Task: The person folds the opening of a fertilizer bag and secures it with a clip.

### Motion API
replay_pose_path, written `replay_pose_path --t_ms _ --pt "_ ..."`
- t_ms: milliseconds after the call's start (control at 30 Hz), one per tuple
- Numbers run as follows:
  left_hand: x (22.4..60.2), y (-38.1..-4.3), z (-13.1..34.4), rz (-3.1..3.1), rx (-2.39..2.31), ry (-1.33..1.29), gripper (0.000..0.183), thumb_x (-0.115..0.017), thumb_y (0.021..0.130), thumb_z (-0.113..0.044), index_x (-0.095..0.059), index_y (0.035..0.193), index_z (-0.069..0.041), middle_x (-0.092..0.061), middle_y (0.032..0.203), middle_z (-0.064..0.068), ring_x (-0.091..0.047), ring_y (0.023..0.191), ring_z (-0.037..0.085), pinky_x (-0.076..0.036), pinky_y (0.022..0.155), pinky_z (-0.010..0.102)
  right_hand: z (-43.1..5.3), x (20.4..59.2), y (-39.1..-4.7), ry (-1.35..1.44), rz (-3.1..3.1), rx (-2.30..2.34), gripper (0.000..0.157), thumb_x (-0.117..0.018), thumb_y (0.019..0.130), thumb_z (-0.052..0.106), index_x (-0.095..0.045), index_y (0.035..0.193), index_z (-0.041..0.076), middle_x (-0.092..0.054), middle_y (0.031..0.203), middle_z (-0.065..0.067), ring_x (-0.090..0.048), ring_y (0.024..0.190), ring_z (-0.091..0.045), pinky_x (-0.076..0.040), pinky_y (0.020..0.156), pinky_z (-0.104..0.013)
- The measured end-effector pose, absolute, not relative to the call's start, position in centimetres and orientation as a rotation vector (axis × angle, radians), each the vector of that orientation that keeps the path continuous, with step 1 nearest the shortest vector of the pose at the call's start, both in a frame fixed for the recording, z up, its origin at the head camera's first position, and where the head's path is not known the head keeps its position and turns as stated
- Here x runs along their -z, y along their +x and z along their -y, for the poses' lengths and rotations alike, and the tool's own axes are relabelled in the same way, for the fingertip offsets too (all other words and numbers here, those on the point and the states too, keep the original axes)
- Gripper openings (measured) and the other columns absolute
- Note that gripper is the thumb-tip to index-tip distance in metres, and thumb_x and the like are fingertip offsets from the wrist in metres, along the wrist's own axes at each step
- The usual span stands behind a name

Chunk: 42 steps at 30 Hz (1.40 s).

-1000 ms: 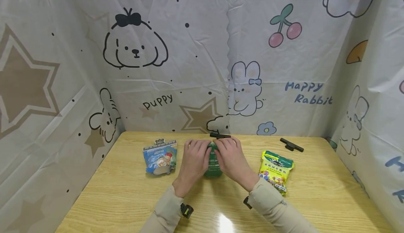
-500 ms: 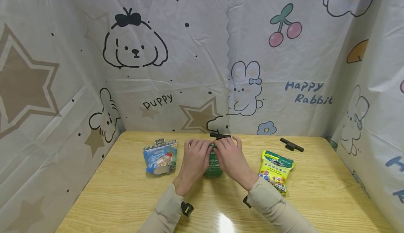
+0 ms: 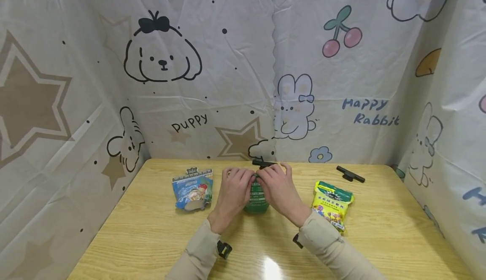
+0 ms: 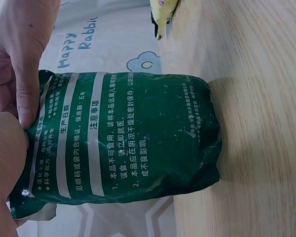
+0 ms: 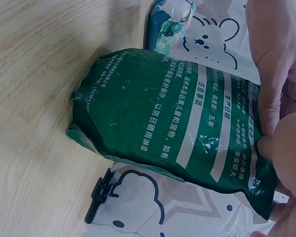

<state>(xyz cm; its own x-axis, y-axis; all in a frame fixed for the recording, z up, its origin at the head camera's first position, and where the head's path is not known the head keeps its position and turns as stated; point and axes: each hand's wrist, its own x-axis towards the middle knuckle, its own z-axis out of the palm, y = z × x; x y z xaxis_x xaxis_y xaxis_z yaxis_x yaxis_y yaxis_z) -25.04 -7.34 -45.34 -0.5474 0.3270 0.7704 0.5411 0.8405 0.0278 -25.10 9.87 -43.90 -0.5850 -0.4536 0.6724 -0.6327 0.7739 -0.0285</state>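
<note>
In the head view a green plastic bag (image 3: 256, 200) with white print stands upright on the table between both hands. My left hand (image 3: 235, 191) pinches the left part of its top edge, and my right hand (image 3: 280, 193) pinches the right part, thumbs on the near side. The left wrist view shows the thumb of my right hand (image 4: 24, 54) pressed on the printed face near the top of the green bag (image 4: 143, 133). In the right wrist view my right hand (image 5: 288, 163) grips the bag's upper end. Fingers behind the bag are mostly hidden.
A blue snack-like bag (image 3: 193, 191) with a striped strip along its top stands at left. At right lies a yellow and green bag (image 3: 332, 206). One black bar-shaped clip (image 3: 264, 163) sits behind the hands, another black clip (image 3: 350, 174) at back right. Printed cloth (image 3: 235, 82) walls the table.
Both hands stay at the bag's top edge. Their fingertips have drawn slightly closer together, and a finger of my right hand stands a little further raised. The other bags and clips have not moved.
</note>
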Motion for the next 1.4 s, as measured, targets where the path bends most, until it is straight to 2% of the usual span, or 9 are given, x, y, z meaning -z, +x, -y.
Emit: replay_pose_path --t_ms 267,567,833,1067,1233,1300,1400 --pt "45.4 -25.4 7.7 2.185 0.349 -0.672 0.01 -0.062 0.101 -0.019 -0.069 0.095 -0.015 -0.074 0.091 -0.002 -0.063 0.081 0.018 -0.048 0.091 0.044 -10.1 43.5 -25.4 0.829 2.31 -0.396 0.008 -0.072 0.094 0.014 -0.075 0.101 0.017 -0.078 0.098 0.001 -0.063 0.094 -0.02 -0.038 0.103 -0.06" --pt "45.3 -25.5 8.4 2.155 0.471 -0.725 0.007 -0.068 0.098 -0.018 -0.07 0.092 -0.015 -0.074 0.087 -0.002 -0.066 0.08 0.017 -0.049 0.09 0.044 -10.4 42.9 -25.2 0.846 2.344 -0.378 0.008 -0.074 0.093 0.017 -0.076 0.1 0.02 -0.079 0.095 0.004 -0.063 0.091 -0.017 -0.038 0.103 -0.06" --pt "44.9 -25.5 9.1 2.146 0.501 -0.736 0.008 -0.073 0.094 -0.019 -0.071 0.089 -0.014 -0.075 0.083 -0.001 -0.07 0.079 0.017 -0.05 0.083 0.039 -10.5 42.5 -25.0 0.841 2.385 -0.399 0.008 -0.076 0.091 0.017 -0.077 0.098 0.021 -0.079 0.092 0.005 -0.063 0.088 -0.015 -0.038 0.104 -0.062" --pt "44.8 -25.5 9.5 2.164 0.507 -0.769 0.004 -0.07 0.094 -0.009 -0.073 0.094 -0.011 -0.077 0.089 0.001 -0.072 0.083 0.017 -0.05 0.083 0.037 -10.8 42.3 -25.4 0.874 2.363 -0.413 0.004 -0.075 0.092 0.02 -0.078 0.094 0.019 -0.079 0.086 0.004 -0.063 0.077 -0.014 -0.049 0.093 -0.048" --pt "44.7 -25.4 9.8 2.203 0.509 -0.796 0.03 -0.071 0.079 0.012 -0.074 0.099 -0.01 -0.079 0.096 0.003 -0.073 0.089 0.018 -0.051 0.082 0.035 -11.1 42.2 -25.5 0.913 2.39 -0.491 0.007 -0.074 0.093 0.013 -0.078 0.098 0.016 -0.078 0.087 0.003 -0.067 0.076 -0.012 -0.053 0.08 -0.038" --pt "44.7 -25.3 10.0 2.219 0.515 -0.798 0.038 -0.07 0.073 0.017 -0.074 0.101 -0.01 -0.079 0.098 0.004 -0.073 0.091 0.019 -0.051 0.083 0.035 -11.2 42.2 -25.4 0.935 2.412 -0.498 0.011 -0.073 0.093 0.008 -0.077 0.101 0.014 -0.079 0.089 0.002 -0.069 0.077 -0.012 -0.054 0.076 -0.035" --pt "44.7 -25.2 10.1 2.234 0.518 -0.803 0.041 -0.07 0.071 0.018 -0.074 0.101 -0.009 -0.079 0.098 0.004 -0.073 0.091 0.02 -0.052 0.084 0.036 -11.2 42.1 -25.3 0.963 2.442 -0.495 0.015 -0.071 0.091 0.003 -0.076 0.102 0.013 -0.079 0.091 0.001 -0.071 0.079 -0.012 -0.054 0.074 -0.033"
